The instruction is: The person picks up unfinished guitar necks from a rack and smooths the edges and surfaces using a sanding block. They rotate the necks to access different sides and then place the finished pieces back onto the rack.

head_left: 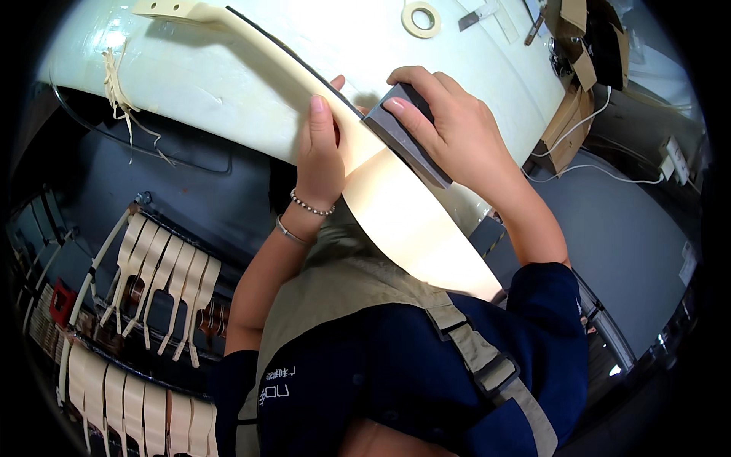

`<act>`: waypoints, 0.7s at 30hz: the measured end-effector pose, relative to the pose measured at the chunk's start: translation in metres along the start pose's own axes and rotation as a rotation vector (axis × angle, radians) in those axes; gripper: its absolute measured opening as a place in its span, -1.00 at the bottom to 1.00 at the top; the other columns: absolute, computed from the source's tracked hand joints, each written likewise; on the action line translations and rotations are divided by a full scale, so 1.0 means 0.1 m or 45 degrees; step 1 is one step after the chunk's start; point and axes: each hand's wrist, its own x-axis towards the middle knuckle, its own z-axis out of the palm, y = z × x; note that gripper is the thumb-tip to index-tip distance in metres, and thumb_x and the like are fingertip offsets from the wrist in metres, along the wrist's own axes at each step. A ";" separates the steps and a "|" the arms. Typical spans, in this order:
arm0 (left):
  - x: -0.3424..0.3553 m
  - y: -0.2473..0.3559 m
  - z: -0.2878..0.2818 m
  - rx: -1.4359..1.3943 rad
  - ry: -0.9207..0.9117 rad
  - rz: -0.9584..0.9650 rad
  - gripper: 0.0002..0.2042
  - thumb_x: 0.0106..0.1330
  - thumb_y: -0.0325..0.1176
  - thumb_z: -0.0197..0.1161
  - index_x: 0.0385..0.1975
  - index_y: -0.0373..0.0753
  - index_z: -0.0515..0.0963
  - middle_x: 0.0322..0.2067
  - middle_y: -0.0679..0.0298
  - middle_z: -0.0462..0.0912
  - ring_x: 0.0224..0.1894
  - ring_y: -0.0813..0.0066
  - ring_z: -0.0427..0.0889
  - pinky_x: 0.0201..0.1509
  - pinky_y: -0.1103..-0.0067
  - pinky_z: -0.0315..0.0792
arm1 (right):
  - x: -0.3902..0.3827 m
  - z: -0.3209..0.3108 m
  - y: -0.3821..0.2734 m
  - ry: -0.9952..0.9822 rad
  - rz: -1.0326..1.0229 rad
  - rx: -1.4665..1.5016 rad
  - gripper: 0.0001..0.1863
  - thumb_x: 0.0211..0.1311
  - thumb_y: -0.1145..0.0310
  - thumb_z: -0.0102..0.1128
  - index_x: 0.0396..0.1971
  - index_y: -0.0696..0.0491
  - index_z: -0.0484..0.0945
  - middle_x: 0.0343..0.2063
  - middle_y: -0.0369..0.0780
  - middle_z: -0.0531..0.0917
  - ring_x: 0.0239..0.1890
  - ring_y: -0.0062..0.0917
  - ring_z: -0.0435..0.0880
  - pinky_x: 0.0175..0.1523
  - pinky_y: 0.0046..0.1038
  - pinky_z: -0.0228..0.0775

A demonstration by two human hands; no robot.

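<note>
A pale, unfinished ukulele or small guitar (415, 221) slants across the view, its body against my apron and its neck over the bench. A dark strip, likely the fingerboard edge, runs along the neck's far side. My left hand (323, 156) is wrapped around the neck near the body, thumb on top; its other fingers are mostly hidden. My right hand (461, 126) grips a grey sanding block (403, 145), thumb and fingers on its sides. The block lies against the instrument's edge where neck meets body. Its working face is hidden.
The pale-covered bench (259, 95) holds a tape roll (406, 20), a flat blade (477, 17) and hanging tape strips (114, 84). A cardboard box (567, 133) and white cables (582, 126) sit at right. Racks with several pale instrument parts (171, 266) stand at lower left.
</note>
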 end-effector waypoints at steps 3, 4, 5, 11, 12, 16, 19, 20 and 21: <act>0.00 0.00 0.05 0.027 0.039 0.052 -0.45 0.44 0.00 -0.40 0.10 -0.38 0.24 -0.24 0.19 0.51 -0.19 0.53 0.52 -0.10 0.58 0.44 | 0.31 0.13 -0.06 0.031 -0.036 0.024 -0.60 0.23 -0.03 -0.08 -0.20 -0.02 0.49 -0.53 -0.08 0.57 -0.48 -0.22 0.59 -0.33 -0.34 0.44; -0.01 -0.01 0.01 0.022 -0.052 0.006 -0.45 0.43 0.01 -0.40 0.08 -0.38 0.25 -0.22 0.18 0.51 -0.19 0.52 0.53 -0.10 0.57 0.44 | 0.52 0.20 -0.10 0.057 -0.067 0.047 -0.59 0.24 -0.03 -0.10 -0.20 -0.02 0.49 -0.52 -0.08 0.57 -0.47 -0.21 0.59 -0.32 -0.33 0.44; 0.00 -0.01 -0.06 0.022 -0.145 -0.040 -0.46 0.43 0.01 -0.40 0.06 -0.37 0.26 -0.20 0.16 0.50 -0.20 0.51 0.54 -0.11 0.56 0.45 | 0.70 0.25 -0.14 0.047 -0.049 0.091 -0.58 0.25 -0.04 -0.14 -0.20 -0.01 0.49 -0.49 -0.07 0.59 -0.45 -0.18 0.60 -0.30 -0.31 0.44; -0.01 -0.06 -0.09 0.241 -0.104 0.070 -0.44 0.42 0.06 -0.40 0.08 -0.36 0.20 -0.29 0.14 0.51 -0.30 0.40 0.57 -0.19 0.52 0.49 | 0.68 0.26 -0.16 0.045 -0.018 0.080 -0.56 0.25 -0.06 -0.15 -0.20 -0.01 0.51 -0.53 -0.06 0.61 -0.45 -0.22 0.63 -0.32 -0.32 0.45; 0.01 -0.06 -0.09 0.269 -0.106 0.109 -0.43 0.42 0.07 -0.43 0.07 -0.36 0.19 -0.37 0.14 0.53 -0.36 0.36 0.59 -0.24 0.50 0.52 | 0.85 0.31 -0.19 0.027 -0.023 0.088 -0.55 0.25 -0.06 -0.16 -0.19 0.00 0.51 -0.54 -0.06 0.61 -0.46 -0.22 0.63 -0.32 -0.31 0.45; 0.04 -0.09 -0.17 0.323 -0.175 0.082 -0.42 0.42 0.06 -0.41 0.19 -0.33 0.05 -0.45 0.17 0.50 -0.39 0.37 0.59 -0.27 0.49 0.50 | 1.44 0.36 -0.49 -0.038 0.045 0.095 -0.53 0.28 -0.03 -0.19 -0.17 0.08 0.47 -0.46 0.02 0.60 -0.35 -0.13 0.60 -0.23 -0.24 0.42; 0.08 -0.13 -0.18 0.351 -0.164 0.145 -0.43 0.42 0.05 -0.39 0.19 -0.33 0.06 -0.46 0.18 0.49 -0.40 0.37 0.59 -0.28 0.50 0.50 | 1.27 0.26 -0.50 -0.061 0.056 0.069 -0.54 0.30 0.05 -0.17 -0.11 0.17 0.41 -0.27 0.14 0.56 -0.15 -0.01 0.53 -0.05 -0.16 0.34; 0.07 -0.14 -0.18 0.357 -0.174 0.150 -0.44 0.42 0.04 -0.39 0.19 -0.32 0.06 -0.46 0.19 0.49 -0.41 0.37 0.59 -0.28 0.51 0.50 | 1.33 0.27 -0.53 -0.043 0.043 0.068 -0.54 0.30 0.05 -0.18 -0.11 0.17 0.41 -0.28 0.15 0.56 -0.15 0.00 0.53 -0.05 -0.15 0.34; 0.08 -0.12 -0.18 0.354 -0.181 0.160 -0.44 0.42 0.04 -0.39 0.19 -0.33 0.06 -0.46 0.19 0.49 -0.41 0.38 0.59 -0.28 0.51 0.50 | 1.41 0.27 -0.57 -0.025 0.030 0.067 -0.54 0.30 0.06 -0.18 -0.10 0.17 0.41 -0.28 0.15 0.56 -0.16 0.01 0.53 -0.06 -0.15 0.34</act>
